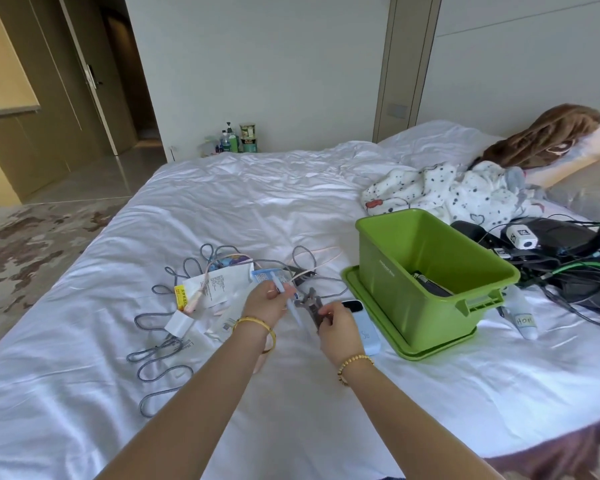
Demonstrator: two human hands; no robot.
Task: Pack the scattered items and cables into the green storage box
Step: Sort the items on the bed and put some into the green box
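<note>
The green storage box (pixel 395 271) stands on its green lid on the white bed, right of centre, with a dark item (pixel 430 284) inside. My left hand (pixel 267 304) is closed on a thin pen-like item (pixel 293 306). My right hand (pixel 336 327) pinches a small grey clip-like object (pixel 312 304). A light blue device (pixel 364 323) lies partly under my right hand. A grey braided cable (pixel 160 355) snakes over the sheet to the left, among paper packets (pixel 212 285) and a white charger block (pixel 177 323).
A heap of black and green cables with a black bag (pixel 568 261) lies right of the box, and a white tube (pixel 525 320) rests beside it. A spotted blanket (pixel 447 192) and pillows sit at the bed's head. Bottles stand on the floor by the wall (pixel 239 140).
</note>
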